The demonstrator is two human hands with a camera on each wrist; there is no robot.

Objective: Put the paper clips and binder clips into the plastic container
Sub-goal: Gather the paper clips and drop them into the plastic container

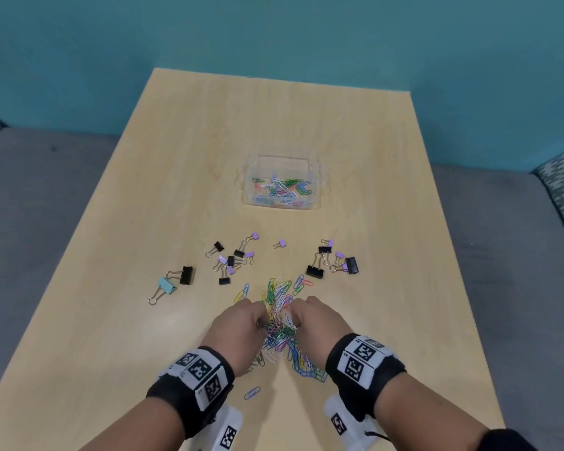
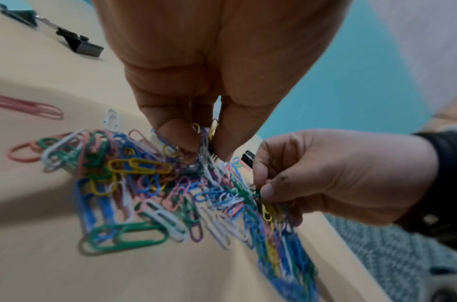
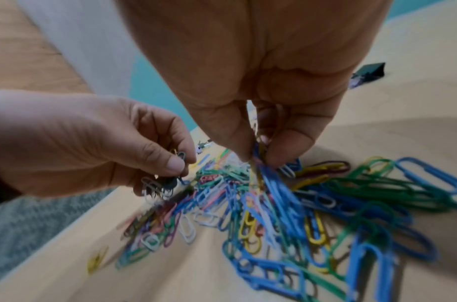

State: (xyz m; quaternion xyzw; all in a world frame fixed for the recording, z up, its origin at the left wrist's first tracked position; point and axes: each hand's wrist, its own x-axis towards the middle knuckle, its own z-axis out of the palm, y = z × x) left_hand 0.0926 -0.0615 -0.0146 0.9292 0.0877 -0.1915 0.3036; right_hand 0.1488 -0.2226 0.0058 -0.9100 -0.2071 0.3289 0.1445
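Both hands pinch bunches of paper clips [image 1: 279, 323] from the pile on the table [image 1: 144, 320]: the left hand [image 1: 238, 323] and right hand [image 1: 319, 320] face each other, fingers curled. Binder clips [image 1: 233, 260] lie scattered just beyond. Farther off, the container [image 1: 282, 182] holds some paper clips.

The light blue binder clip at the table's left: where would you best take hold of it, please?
Probably by the light blue binder clip's folded body, pinched across its flat sides from above. It lies alone, and its thin silver wire handles lie low on the wooden table, harder to catch.
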